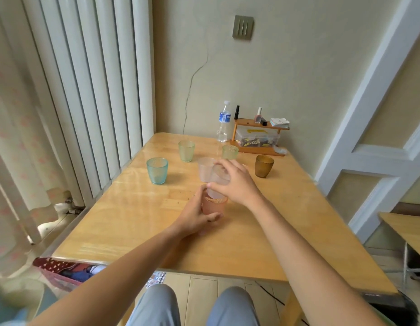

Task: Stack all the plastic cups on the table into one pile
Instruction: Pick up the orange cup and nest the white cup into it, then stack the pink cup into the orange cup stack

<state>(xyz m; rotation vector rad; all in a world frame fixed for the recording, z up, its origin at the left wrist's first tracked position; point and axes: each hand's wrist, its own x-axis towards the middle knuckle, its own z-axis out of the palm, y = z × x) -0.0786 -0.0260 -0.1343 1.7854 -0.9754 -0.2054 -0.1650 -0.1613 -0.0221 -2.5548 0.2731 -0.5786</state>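
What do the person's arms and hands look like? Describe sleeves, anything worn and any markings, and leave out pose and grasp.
Both forearms are bare as far as the frame shows: no sleeves in view. The left hand and the right hand wear no gloves, and no watch, bracelet or ring can be seen on wrists or fingers. No markings are visible. Below the arms, the legs wear grey-blue trousers.

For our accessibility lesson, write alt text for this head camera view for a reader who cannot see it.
A left hand steadies a pink cup on a wooden table while the right hand lowers a clear cup into it. Another clear, one blue, two green and one brown cup stand apart behind.
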